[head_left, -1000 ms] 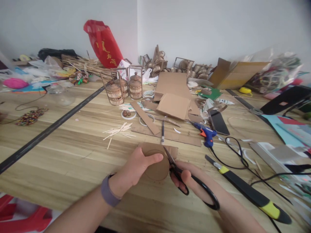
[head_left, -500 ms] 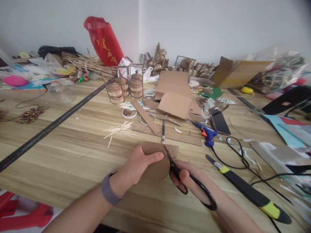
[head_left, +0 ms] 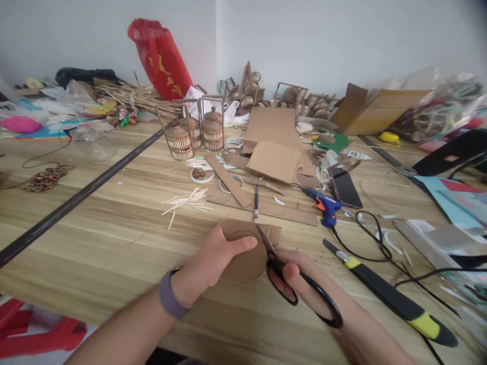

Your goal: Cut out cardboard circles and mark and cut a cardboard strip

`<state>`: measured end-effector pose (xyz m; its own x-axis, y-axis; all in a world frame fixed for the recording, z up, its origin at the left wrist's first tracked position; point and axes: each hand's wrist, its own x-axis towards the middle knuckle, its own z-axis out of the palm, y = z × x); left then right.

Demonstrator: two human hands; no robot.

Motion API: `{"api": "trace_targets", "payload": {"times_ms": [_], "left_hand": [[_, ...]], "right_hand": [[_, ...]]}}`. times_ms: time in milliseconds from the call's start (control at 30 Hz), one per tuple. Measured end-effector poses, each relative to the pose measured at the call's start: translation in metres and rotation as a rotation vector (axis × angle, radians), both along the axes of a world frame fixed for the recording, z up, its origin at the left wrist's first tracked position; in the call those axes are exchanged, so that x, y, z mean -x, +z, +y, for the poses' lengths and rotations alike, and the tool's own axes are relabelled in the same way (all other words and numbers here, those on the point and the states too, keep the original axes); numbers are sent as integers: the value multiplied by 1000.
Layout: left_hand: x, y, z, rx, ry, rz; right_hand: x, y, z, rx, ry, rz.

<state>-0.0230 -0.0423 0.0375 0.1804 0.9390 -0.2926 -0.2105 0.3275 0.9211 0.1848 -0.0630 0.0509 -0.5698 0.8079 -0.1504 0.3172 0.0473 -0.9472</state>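
Cardboard piece (head_left: pixel 249 256): plain brown, with a thin darker circle line marked on it. Scissors (head_left: pixel 300 289): black handles, grey blades. Wristband (head_left: pixel 168 301): dull grey-purple. Surface (head_left: pixel 114 238): pale wood grain in long tan and cream streaks, crossed by a black strip (head_left: pixel 76 203). Glue gun (head_left: pixel 324 207): blue body, orange trigger. Knife (head_left: pixel 391 299): black with yellow sections. Bag (head_left: pixel 162 58): red with gold markings. Phone (head_left: pixel 345 188): black. Sticks (head_left: pixel 184 200): pale cream. Beads (head_left: pixel 47 177): mixed colours. Sheet (head_left: pixel 335 143): green.
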Motion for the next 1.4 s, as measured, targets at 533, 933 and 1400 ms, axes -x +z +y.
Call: {"api": "trace_targets", "payload": {"times_ms": [533, 933, 1400], "left_hand": [[-1, 6, 0, 4, -18, 19], [-1, 6, 0, -2, -20, -24], [-2, 7, -1, 7, -30, -57]], "right_hand": [[1, -1, -3, 12, -13, 17], [1, -2, -2, 2, -21, 41], [3, 1, -1, -27, -21, 20]]}}
